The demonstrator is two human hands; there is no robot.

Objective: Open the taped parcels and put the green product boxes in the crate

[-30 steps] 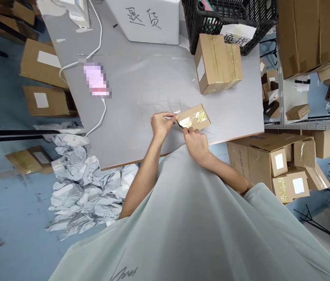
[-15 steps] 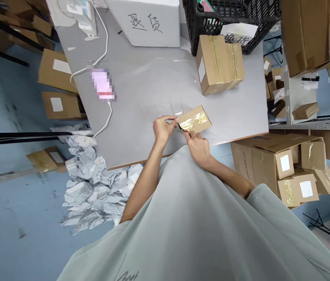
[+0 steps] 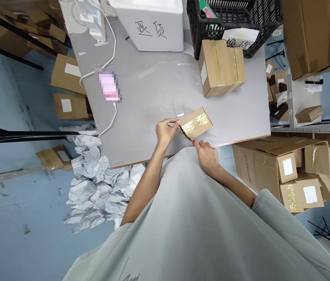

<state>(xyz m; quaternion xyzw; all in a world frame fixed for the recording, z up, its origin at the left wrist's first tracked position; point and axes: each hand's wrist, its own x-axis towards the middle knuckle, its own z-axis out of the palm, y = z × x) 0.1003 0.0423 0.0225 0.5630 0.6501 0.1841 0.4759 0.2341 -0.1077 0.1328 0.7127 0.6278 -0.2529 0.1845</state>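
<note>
A small brown cardboard box (image 3: 197, 121) wrapped in shiny clear tape lies near the front edge of the grey table (image 3: 153, 86). My left hand (image 3: 165, 131) pinches the box's left corner, fingers closed on it. My right hand (image 3: 207, 155) is closed round a small cutter with a red handle (image 3: 193, 142); its tip touches the box's near edge.
Two larger taped cartons (image 3: 222, 66) stand at the back right, before a black crate (image 3: 232, 19) and a white foam box (image 3: 153, 23). A phone (image 3: 109, 86) on a white cable lies to the left. Crumpled grey bags (image 3: 100, 183) and cartons (image 3: 290, 168) cover the floor.
My right hand has drawn the cutter back along the box's near edge toward me. The left hand keeps its hold on the corner. The camera view has drifted slightly.
</note>
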